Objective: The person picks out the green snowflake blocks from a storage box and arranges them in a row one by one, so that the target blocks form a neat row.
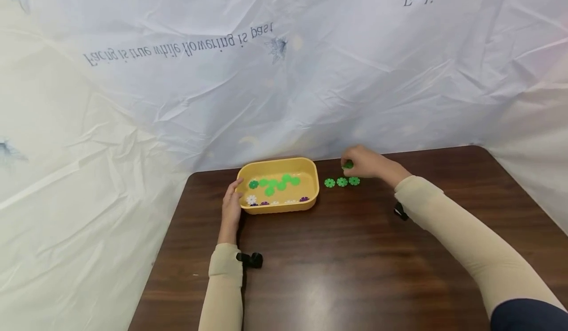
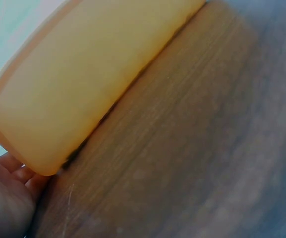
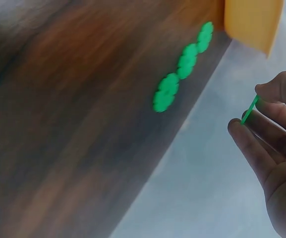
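Observation:
My left hand (image 1: 231, 206) holds the left end of a yellow plastic basin (image 1: 279, 209), its fingers at the rim. In the left wrist view, the fingers of that hand (image 2: 14, 183) lie against the basin's end wall (image 2: 83, 84). My right hand (image 1: 365, 164) pinches a green snowflake disc (image 1: 348, 164) between thumb and fingertips, and the disc shows edge-on in the right wrist view. Just in front of this hand, three green discs (image 1: 341, 182) lie in a row on the table, right of the basin.
Inside the basin are several green discs (image 1: 281, 185), with white discs (image 1: 251, 200) and purple discs (image 1: 303, 199) along its near side. A dark wooden table (image 1: 333, 262) carries everything. Behind its far edge hangs a pale printed cloth (image 1: 284, 104).

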The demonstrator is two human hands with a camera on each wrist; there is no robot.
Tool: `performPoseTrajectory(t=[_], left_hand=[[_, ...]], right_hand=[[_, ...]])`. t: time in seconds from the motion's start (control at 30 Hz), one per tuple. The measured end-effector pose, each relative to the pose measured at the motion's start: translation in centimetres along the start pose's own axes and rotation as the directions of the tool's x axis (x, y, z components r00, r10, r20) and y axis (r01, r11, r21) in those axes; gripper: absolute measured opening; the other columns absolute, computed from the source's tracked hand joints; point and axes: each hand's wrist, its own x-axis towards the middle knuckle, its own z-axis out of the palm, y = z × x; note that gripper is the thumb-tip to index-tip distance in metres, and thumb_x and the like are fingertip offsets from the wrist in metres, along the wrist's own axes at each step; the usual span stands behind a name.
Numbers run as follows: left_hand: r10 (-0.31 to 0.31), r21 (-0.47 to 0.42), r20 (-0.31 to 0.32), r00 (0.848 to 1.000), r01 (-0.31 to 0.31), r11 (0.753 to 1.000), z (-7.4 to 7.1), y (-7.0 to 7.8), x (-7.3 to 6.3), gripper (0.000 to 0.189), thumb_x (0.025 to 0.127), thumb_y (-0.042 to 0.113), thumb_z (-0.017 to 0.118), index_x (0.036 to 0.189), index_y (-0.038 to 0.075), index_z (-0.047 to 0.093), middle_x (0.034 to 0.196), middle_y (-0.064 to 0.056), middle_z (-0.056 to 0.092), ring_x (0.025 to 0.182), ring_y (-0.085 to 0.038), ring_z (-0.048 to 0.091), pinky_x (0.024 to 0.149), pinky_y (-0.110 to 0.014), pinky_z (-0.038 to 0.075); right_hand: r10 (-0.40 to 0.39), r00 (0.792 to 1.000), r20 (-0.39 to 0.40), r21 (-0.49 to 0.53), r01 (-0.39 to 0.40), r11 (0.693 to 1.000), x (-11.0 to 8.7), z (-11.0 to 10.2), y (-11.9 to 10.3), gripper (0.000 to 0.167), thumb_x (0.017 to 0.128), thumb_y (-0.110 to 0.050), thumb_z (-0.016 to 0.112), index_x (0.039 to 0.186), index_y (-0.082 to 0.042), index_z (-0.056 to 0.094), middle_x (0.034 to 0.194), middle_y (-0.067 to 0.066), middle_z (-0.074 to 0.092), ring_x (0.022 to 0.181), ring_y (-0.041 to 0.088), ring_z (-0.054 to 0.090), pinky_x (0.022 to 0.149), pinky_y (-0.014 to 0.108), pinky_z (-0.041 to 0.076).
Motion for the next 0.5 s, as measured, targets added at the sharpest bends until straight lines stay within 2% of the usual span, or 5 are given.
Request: performPoseTrajectory(t=[0.13,0.23,0.4,0.5], left_hand=[[0.014,0.009,-0.022,1.000,-0.014,1.000,0.0,-0.3,0.3,0.052,0.102,0.009,0.040,0.152,0.010,0.056,0.166,-0.012,0.040,0.152,-0.031,0.032,0.120,-0.054,0.026],[0.011,0.015,-0.020,1.000,-0.010,1.000,0.0,-0.3,0.4,0.053,0.102,0.010,0.039,0.152,0.010,0.055,0.166,-0.013,0.039,0.153,-0.031,0.032,0.121,-0.054,0.026],[-0.012,0.016,-0.026,1.000,0.013,1.000,0.1,-0.5,0.4,0.053,0.101,0.010,0.039,0.151,0.009,0.057,0.166,-0.012,0.040,0.153,-0.030,0.031,0.122,-0.053,0.024],[-0.005,0.014,-0.028,1.000,0.005,1.000,0.1,-0.5,0.5,0.052,0.100,0.009,0.040,0.150,0.009,0.057,0.165,-0.011,0.041,0.153,-0.029,0.032,0.122,-0.053,0.025]], right_hand=[[0.007,1.000,0.001,-0.009,-0.007,1.000,-0.6,0.1,1.2,0.002,0.093,-0.004,0.074,0.091,-0.004,0.075,0.087,0.004,0.067,0.068,0.017,0.050,0.067,0.040,0.045],[0.025,1.000,0.005,-0.014,-0.025,1.000,-1.1,0.5,2.2,0.007,0.093,-0.003,0.074,0.098,0.000,0.078,0.093,0.007,0.071,0.069,0.016,0.052,0.068,0.041,0.047],[0.053,0.998,0.031,-0.002,-0.053,0.999,-2.2,1.4,3.6,0.010,0.093,-0.001,0.071,0.100,0.000,0.078,0.098,0.011,0.073,0.068,0.015,0.052,0.069,0.040,0.048],[0.067,0.997,0.039,-0.006,-0.067,0.998,-2.5,1.5,4.2,0.011,0.094,-0.001,0.071,0.102,0.001,0.078,0.101,0.013,0.073,0.070,0.016,0.055,0.070,0.041,0.050]])
